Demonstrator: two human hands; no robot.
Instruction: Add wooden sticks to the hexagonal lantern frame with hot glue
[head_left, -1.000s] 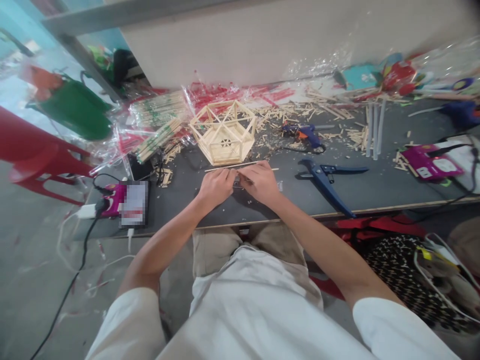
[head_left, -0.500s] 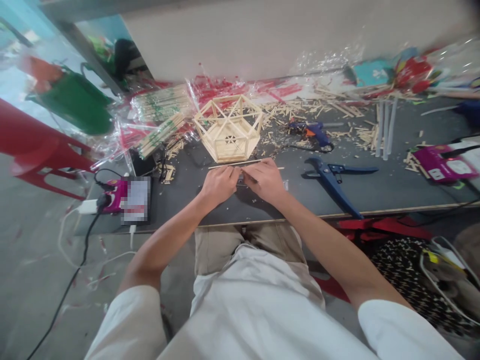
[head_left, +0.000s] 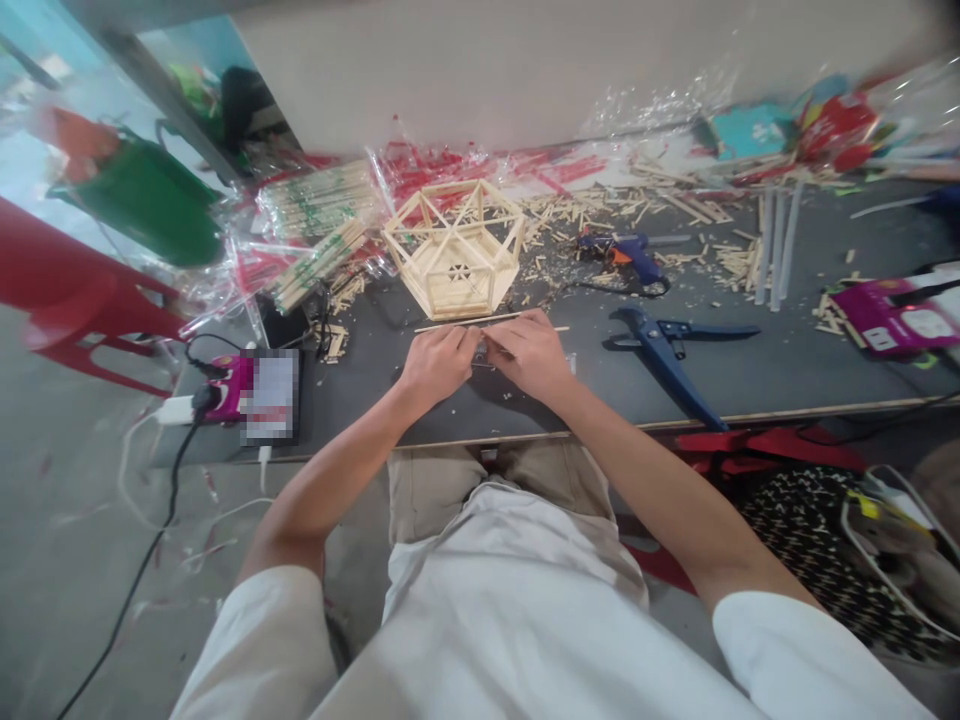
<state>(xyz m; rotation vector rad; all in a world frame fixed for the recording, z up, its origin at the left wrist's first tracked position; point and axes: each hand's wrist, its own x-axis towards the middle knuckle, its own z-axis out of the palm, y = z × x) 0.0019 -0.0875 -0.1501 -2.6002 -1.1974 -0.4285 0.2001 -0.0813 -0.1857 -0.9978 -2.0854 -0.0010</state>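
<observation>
My left hand (head_left: 442, 362) and my right hand (head_left: 531, 358) meet at the front of the bench, with fingers bent and pinched together. Between their fingertips shows a small greyish object (head_left: 481, 352), too small to name. A thin wooden stick (head_left: 429, 329) runs along the far side of the fingers, and another stick end (head_left: 559, 329) juts out right of my right hand; whether the fingers grip them is hidden. Just beyond stands an open, faceted frame (head_left: 454, 290) built of wooden sticks, with a flat wooden base.
Right of the hands lie blue cutters (head_left: 664, 350) and, behind them, a blue glue gun (head_left: 634, 262). Clear glue sticks (head_left: 776, 245) and cut wood pieces spread across the back. Bundled sticks (head_left: 319, 265), a phone (head_left: 271, 395) and a purple power strip (head_left: 225, 388) are left.
The view has shifted slightly. Both hands stay together in nearly the same place and pose, and the frame has not moved on the bench.
</observation>
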